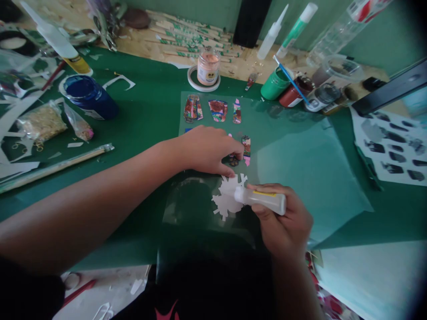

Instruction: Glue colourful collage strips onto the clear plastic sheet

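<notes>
A white spiky paper cutout (225, 202) lies on a clear plastic sheet in front of me. My right hand (288, 218) is wrapped round a small glue bottle (267, 201) with a yellow label, tilted so its white nozzle points down over the cutout. My left hand (210, 151) reaches across from the left, palm down, thumb and index finger apart. Its thumb is at the cutout's top edge, seemingly touching it. Beside its index finger lies a narrow patterned piece (246, 149); other small pieces are partly hidden under this hand.
Beyond my left hand lie several patterned pieces (218, 110). A jar of peach paint (208, 69) stands on a tape roll. Blue paint (88, 98) is at left; green paint (274, 84) and a brush (290, 79) at right. A printed sheet (390, 146) lies far right.
</notes>
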### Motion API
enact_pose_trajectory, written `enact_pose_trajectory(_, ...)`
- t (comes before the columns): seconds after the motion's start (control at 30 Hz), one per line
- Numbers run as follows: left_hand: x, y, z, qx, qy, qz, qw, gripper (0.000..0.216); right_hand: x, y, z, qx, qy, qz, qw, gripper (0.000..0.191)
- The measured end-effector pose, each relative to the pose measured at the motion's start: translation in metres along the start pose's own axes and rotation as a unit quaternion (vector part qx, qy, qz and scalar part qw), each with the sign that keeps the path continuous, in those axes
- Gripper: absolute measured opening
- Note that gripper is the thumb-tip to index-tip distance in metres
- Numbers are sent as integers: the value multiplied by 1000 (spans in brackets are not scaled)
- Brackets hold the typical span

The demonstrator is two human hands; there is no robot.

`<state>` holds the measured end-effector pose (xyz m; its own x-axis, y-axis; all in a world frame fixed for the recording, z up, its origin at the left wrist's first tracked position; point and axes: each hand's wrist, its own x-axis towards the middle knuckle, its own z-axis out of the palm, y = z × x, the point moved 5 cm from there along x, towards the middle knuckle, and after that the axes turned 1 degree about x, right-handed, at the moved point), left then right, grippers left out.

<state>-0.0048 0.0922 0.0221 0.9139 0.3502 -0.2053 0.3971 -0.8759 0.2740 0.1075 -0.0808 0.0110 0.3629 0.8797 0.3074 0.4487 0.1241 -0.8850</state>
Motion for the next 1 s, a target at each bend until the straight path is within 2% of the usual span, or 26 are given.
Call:
enact_pose_trajectory(0.7, 1, -1, 1, 4, 0, 3, 1000, 51, 3, 0, 3, -31, -11, 22, 999, 19)
enact_pose_trajectory(1.0, 0, -2, 2, 6, -2, 5, 1000, 52, 3, 1, 1, -31, 6, 31, 999, 18)
